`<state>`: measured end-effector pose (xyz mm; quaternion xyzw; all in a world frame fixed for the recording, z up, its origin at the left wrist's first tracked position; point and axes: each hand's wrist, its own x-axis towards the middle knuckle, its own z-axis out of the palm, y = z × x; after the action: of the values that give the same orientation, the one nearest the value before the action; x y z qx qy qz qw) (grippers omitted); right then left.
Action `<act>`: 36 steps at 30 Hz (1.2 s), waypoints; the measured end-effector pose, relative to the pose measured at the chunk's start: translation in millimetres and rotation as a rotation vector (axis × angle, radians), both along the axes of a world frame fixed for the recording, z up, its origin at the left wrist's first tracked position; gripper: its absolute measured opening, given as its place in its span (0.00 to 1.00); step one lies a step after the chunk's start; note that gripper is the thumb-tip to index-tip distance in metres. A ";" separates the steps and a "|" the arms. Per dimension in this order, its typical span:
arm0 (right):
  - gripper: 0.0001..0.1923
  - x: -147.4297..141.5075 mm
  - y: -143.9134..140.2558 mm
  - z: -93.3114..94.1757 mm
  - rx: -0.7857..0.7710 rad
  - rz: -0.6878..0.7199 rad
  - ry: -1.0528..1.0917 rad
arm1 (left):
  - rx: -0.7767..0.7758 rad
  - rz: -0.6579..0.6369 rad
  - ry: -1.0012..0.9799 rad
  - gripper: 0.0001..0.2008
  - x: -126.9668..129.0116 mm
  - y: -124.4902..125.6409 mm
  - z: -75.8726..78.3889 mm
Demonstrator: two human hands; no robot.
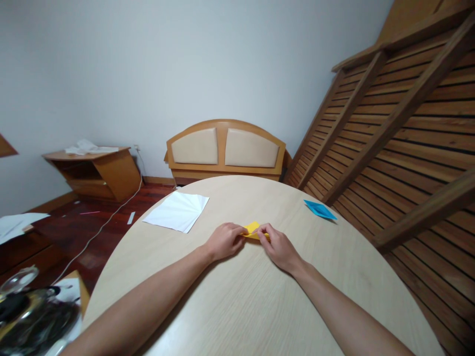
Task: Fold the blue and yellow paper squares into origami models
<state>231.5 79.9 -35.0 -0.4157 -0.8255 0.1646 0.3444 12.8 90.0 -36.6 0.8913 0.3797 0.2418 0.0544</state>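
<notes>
soft, even indoor light – a bit flat and cool, nothing blown out

the pale wall [148,74] is lit evenly and the round table [260,306] has a faint sheen, no hard glare. shadows are weak: just soft dark smudges under both forearms and beside the left hand [222,241]. the wide lens bends things a lot – the slatted wood frame [408,148] leans hard at the right edge and the table rim bulges. centre is fairly sharp, the bottom-left corner clutter [29,316] is smeared and dim.
</notes>
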 end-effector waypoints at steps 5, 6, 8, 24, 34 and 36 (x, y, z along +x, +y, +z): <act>0.11 3.4 -1.2 3.5 -0.017 -0.029 0.051 | 0.000 0.110 0.024 0.08 -1.6 1.6 1.0; 0.12 3.9 -1.3 3.8 -0.013 -0.037 0.046 | 0.009 0.126 0.006 0.07 -1.9 1.5 0.8; 0.13 4.5 -0.5 3.2 0.014 -0.060 0.029 | 0.040 0.139 -0.036 0.08 -2.1 1.3 -0.2; 0.18 1.3 8.7 0.8 -0.118 -0.202 0.372 | -0.082 0.390 -0.271 0.14 -5.7 7.1 0.8; 0.17 10.6 19.1 -16.9 -0.103 -0.307 0.183 | 0.092 0.208 -0.293 0.12 -7.3 0.9 6.6; 0.18 10.9 19.2 -18.8 -0.105 -0.319 0.099 | 0.033 0.034 -0.163 0.13 -0.5 -5.8 6.7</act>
<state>242.4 99.1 -53.9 -0.5500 -0.7214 0.1709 0.3845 12.2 84.2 -29.9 0.8627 0.3851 0.3209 0.0662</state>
